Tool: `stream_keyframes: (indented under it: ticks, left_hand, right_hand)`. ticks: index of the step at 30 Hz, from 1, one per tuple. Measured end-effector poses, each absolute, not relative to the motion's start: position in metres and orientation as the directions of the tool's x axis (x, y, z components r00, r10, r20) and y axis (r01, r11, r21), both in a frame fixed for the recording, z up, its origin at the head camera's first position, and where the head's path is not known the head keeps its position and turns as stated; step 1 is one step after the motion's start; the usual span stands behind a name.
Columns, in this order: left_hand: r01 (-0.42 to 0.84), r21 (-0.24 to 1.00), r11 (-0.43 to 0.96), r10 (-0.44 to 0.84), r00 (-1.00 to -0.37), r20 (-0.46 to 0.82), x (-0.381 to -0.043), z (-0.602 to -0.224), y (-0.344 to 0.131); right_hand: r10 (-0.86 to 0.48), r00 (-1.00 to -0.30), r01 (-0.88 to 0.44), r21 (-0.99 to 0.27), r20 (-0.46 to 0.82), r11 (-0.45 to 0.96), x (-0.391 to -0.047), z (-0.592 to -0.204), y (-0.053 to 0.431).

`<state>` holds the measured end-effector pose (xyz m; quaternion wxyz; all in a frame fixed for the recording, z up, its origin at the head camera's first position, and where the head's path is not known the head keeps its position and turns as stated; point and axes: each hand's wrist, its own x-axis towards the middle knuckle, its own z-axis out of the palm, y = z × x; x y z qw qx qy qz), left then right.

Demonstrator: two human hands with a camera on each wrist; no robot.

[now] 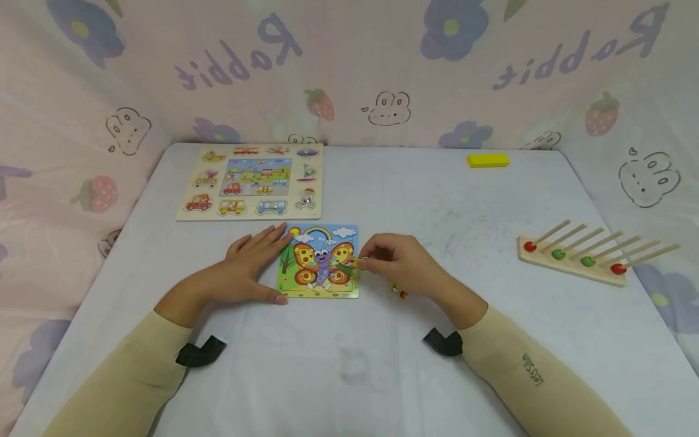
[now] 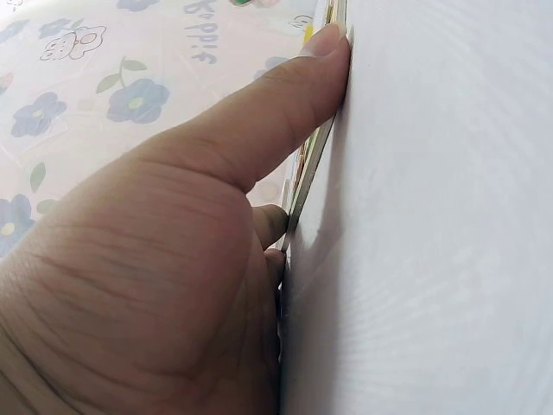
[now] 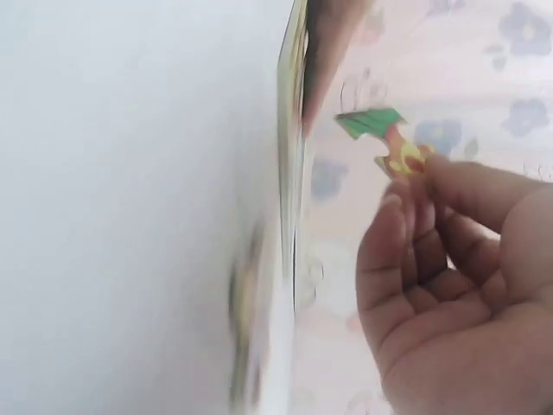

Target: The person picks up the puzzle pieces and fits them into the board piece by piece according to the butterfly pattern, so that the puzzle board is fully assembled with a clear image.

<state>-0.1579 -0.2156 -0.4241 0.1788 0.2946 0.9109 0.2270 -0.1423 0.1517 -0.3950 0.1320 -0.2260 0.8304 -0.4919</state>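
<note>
A square butterfly jigsaw puzzle (image 1: 321, 262) lies flat on the white table in the head view. My left hand (image 1: 243, 267) steadies its left side, fingers stretched along the upper left edge and thumb at the lower left corner. Between thumb and fingertips my right hand (image 1: 406, 262) pinches a green, yellow and orange puzzle piece (image 3: 380, 130), held over the puzzle's right edge in the head view. Another small puzzle piece (image 1: 400, 292) rests on the table below the right hand, partly covered by it.
Behind the puzzle lies a wooden vehicle peg puzzle (image 1: 248, 212). A yellow block (image 1: 488, 161) sits at the back right. On the right stands a wooden board with slanting pegs (image 1: 570, 261) and red and green beads. Patterned curtains (image 1: 355, 73) enclose the table.
</note>
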Motion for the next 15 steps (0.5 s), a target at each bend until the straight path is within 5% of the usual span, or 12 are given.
stream_keyframes:
  ticks: [15]
  left_hand:
    - [0.454,0.501,0.737,0.612,-0.762,-0.21,-0.16,-0.426,-0.217]
  right_hand:
    - [-0.458,-0.877,0.009,-0.957,-0.147,0.291,-0.148,-0.416,0.08]
